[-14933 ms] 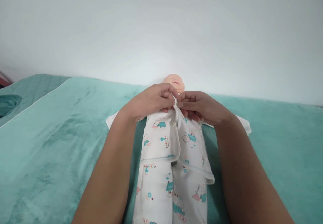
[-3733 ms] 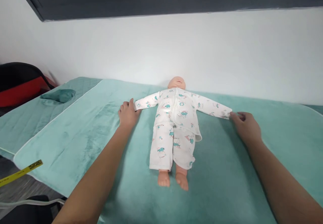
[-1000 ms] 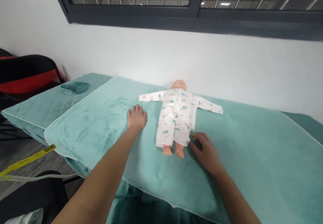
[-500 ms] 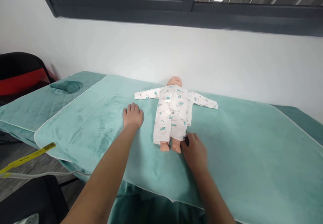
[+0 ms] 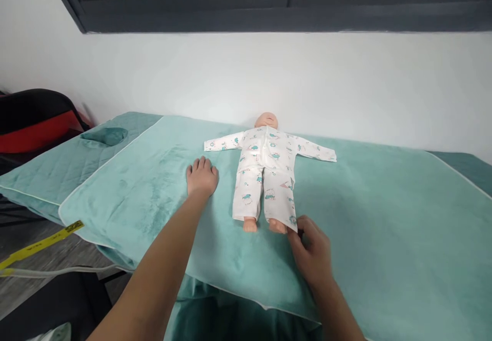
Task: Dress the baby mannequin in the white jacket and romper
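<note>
A baby doll (image 5: pixel 268 120) lies on its back on the green bed cover (image 5: pixel 369 218), head toward the wall and arms spread. It wears a white printed shirt (image 5: pixel 253 143) and matching trousers (image 5: pixel 248 195); both feet show below the cuffs. My right hand (image 5: pixel 313 248) pinches the outer corner of the trouser cuff on the right side and draws the cloth outward. Flat on the cover, left of the doll, rests my left hand (image 5: pixel 202 177), fingers slightly apart and holding nothing.
A quilted section with a face hole (image 5: pixel 104 136) is at the bed's left end. Beyond it stands a black and red chair (image 5: pixel 42 128). A yellow tag (image 5: pixel 42 243) and a pale cable (image 5: pixel 61 271) hang at the lower left, above a dark seat (image 5: pixel 54 305). A white wall backs the bed.
My right hand has moved right and slightly toward me, pulling the trouser leg outward and straighter. The doll's foot on that side has shifted right. My left hand has stayed in place.
</note>
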Tool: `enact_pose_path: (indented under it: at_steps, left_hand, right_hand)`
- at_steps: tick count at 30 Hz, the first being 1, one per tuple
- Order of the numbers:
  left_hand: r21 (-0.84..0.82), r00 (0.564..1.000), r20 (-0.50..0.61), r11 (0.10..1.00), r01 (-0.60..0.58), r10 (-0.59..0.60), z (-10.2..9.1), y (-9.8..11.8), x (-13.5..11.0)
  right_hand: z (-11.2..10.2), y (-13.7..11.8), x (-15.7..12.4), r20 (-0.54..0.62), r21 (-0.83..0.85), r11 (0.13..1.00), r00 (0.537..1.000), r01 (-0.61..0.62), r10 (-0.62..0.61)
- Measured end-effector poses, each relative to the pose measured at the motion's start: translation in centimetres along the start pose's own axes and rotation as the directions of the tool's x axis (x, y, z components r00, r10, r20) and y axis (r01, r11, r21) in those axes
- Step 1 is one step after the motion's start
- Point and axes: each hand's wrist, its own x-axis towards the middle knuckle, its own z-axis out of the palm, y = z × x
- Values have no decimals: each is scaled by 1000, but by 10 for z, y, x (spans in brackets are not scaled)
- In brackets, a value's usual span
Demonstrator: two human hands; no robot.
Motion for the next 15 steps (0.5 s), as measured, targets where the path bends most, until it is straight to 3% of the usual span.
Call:
enact_pose_path:
  at_steps: [6,11,15]
  left_hand:
    - [-8,1000,2,1000,2,-2,-3,1,0]
    - [-12,1000,7,1000,6,-6,-4,1,-1]
    - [-12,1000,6,1000,8,-8,-3,0,-1]
  right_hand:
    - [1,-1,1,-63,1,996,994,-94,94]
    - [10,-6,8,8,-166,974,987,-156,159]
    - [15,-7,7,0,-380,904,977,-196,213]
